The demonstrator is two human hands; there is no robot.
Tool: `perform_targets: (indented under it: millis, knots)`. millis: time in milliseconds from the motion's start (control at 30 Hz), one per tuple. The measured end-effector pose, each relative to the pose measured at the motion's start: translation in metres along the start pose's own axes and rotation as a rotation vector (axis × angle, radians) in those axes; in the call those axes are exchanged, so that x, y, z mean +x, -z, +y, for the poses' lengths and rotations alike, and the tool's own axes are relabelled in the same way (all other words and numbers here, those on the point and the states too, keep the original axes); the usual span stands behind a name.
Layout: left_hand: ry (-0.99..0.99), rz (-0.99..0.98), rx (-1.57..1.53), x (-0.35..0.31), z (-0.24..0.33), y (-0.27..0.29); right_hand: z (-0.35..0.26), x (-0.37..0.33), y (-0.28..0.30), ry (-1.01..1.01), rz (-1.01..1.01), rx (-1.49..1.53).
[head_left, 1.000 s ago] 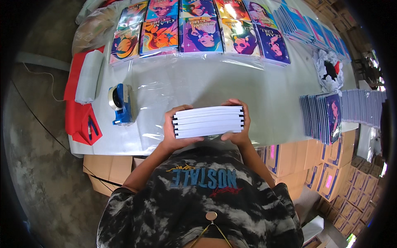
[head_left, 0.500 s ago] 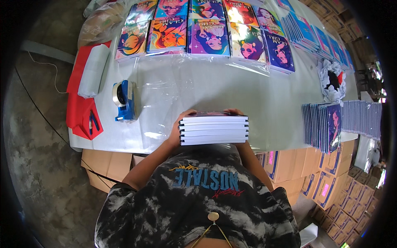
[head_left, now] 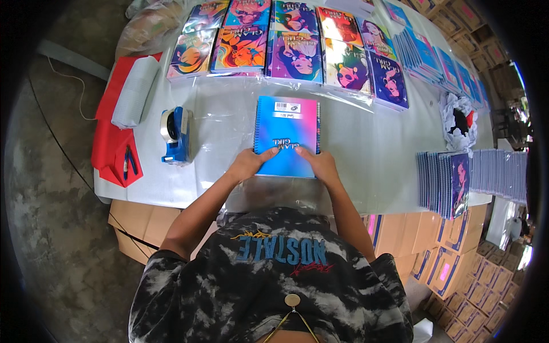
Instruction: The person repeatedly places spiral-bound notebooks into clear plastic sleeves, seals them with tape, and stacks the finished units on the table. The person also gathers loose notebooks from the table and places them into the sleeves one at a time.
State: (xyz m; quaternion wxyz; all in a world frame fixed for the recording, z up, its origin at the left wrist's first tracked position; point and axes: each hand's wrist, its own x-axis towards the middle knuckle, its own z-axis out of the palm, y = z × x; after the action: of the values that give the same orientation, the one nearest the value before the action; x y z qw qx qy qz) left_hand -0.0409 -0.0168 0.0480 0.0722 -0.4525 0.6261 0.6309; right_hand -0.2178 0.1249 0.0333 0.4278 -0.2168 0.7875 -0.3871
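A stack of spiral notebooks [head_left: 287,127] lies over the middle of the table in front of me, its top one showing a blue and pink cover with a white label. My left hand [head_left: 250,163] grips the stack's near left corner, thumb pressed on the cover. At the near right corner my right hand [head_left: 322,164] does the same, so both hands are closed on it. The fingers under the stack are hidden. Whether the stack rests on the table I cannot tell.
Bright-covered notebooks [head_left: 294,54] stand in rows at the far side. To the left are a blue tape dispenser [head_left: 178,134], a white roll [head_left: 135,93] and pens [head_left: 130,163] on red material. Notebook piles [head_left: 443,182] and crumpled plastic [head_left: 458,123] sit right; cardboard boxes [head_left: 400,234] stand below.
The stack, held with its page edges toward me, has tipped over away from me. Its blue and pink cover now faces up. My hands moved with it, and my thumbs now lie on top.
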Motion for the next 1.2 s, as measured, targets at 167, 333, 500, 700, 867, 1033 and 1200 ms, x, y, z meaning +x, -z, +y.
perform_targets:
  millis: [167, 333, 500, 700, 867, 1033, 1200]
  knots:
    - [0.067, 0.049, 0.249, 0.002, 0.010, 0.004, 0.001, 0.012, 0.004, -0.075, -0.028, -0.261]
    - [-0.049, 0.664, 0.502, -0.007, -0.006, 0.023, 0.020, -0.010, 0.035, -0.018, 0.541, -0.536]
    - [-0.226, 1.176, 0.760, 0.028, -0.068, 0.026, 0.087, -0.004, 0.054, 0.176, 1.124, -0.949]
    - [-0.331, 0.808, 0.021, 0.018, -0.031, 0.035, 0.078, -0.010, 0.065, 0.154, 0.735, -0.296]
    - [-0.152, 0.692, -0.047, -0.003, -0.022, 0.057, 0.077, -0.011, 0.093, 0.039, 0.822, -0.047]
    - [-0.136, 0.293, -0.131, -0.024, -0.018, 0.064, 0.087, -0.006, 0.115, -0.157, 0.377, -0.209]
    - [-0.180, 0.000, 0.087, -0.047, 0.001, 0.064, 0.065, -0.020, 0.114, -0.010, 0.173, 0.656]
